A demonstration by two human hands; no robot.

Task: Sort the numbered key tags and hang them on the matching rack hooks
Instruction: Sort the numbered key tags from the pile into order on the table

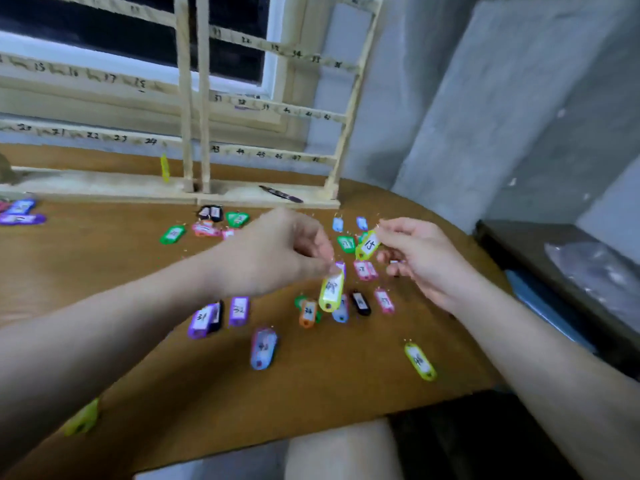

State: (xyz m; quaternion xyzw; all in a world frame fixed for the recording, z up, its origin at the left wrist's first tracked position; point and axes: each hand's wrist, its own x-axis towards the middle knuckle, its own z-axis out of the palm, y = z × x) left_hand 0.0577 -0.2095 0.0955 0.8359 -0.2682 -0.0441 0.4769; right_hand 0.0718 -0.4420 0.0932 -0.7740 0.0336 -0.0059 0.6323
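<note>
So the biggest thing here is the brown tabletop (104, 271), with the wooden key rack (194, 98) standing along its far edge against the window, rails marked with handwritten numbers running from the teens up into the forties. Almost nothing is hung yet, just one yellow tag (165, 168) dangling under the 24 end of the lower left rail, so I'd say the job is barely started. Both hands are up over the pile: the left hand (277, 251) is pinching a lime-yellow tag (331, 289) by its top so it hangs down, and the right hand (422, 258) has its fingertips closed on another lime tag that reads 15 (369, 245), tilted. The rest of the tags are scattered loose on the tabletop, like the purple pair (218, 315), a blue one (264, 348), an orange one (307, 313) and a lime one (419, 362) near the right edge. What could go wrong: the writing is blurry and the left tag's number isn't readable to me, so a misread lands it on the wrong hook. Those ring ends are tiny too, an easy fumble, and the lime tag (82, 419) at the near edge looks ready to get knocked off by a forearm.
</note>
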